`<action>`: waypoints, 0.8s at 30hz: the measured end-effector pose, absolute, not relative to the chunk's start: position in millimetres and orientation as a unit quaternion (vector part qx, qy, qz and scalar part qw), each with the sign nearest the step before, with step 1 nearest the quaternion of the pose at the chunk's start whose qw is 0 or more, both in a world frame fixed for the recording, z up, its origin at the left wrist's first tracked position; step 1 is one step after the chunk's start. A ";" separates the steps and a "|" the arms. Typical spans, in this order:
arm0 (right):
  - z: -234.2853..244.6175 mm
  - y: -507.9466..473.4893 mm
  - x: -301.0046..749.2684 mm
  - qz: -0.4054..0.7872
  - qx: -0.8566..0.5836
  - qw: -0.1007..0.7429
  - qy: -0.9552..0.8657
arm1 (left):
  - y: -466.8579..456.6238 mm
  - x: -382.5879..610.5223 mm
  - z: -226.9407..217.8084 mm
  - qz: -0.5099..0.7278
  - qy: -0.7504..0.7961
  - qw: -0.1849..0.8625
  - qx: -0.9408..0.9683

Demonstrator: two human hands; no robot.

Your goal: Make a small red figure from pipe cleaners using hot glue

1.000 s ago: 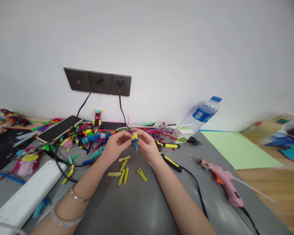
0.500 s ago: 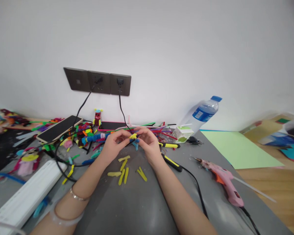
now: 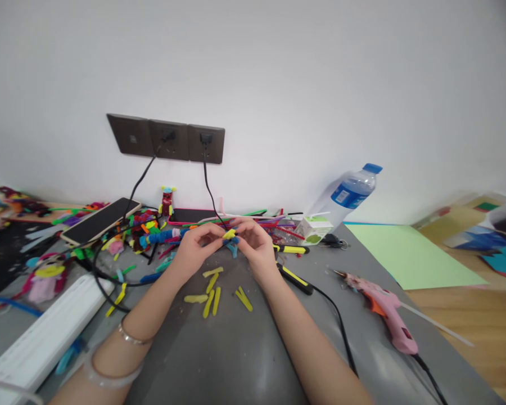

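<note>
Both of my hands meet above the grey mat, pinching one small piece of twisted yellow and blue pipe cleaner. My left hand grips it from the left with curled fingers. My right hand grips it from the right, fingertips closed on it. Several short yellow pipe cleaner pieces lie on the mat just below my hands.
A pink glue gun lies to the right, its black cord trailing forward. A water bottle leans on the wall by a small carton. Phones, colourful pipe cleaner scraps, a small figure and cables crowd the left. Green paper lies far right.
My hands have stayed together on the piece with small finger shifts. The view has tilted slightly.
</note>
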State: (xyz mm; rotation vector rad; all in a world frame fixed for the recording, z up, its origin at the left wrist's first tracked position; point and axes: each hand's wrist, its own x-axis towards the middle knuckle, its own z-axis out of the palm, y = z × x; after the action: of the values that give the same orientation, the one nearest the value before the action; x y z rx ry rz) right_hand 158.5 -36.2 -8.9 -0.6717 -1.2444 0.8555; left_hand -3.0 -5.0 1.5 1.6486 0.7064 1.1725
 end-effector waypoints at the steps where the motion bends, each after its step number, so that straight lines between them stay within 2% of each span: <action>1: -8.8 -36.3 158.4 0.376 -0.301 0.678 -0.555 | -5.3 -3.3 1.9 0.479 0.291 0.476 0.678; 24: -9.8 -35.8 157.0 0.349 -0.317 0.685 -0.555 | -7.0 -3.7 6.8 0.478 0.289 0.421 0.715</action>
State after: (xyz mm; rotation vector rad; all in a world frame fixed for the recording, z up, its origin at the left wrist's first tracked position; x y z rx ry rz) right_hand 157.0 -35.8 -9.8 -0.7110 -1.2440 0.7827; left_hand -3.7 -7.0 6.8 1.7901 0.7238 1.1977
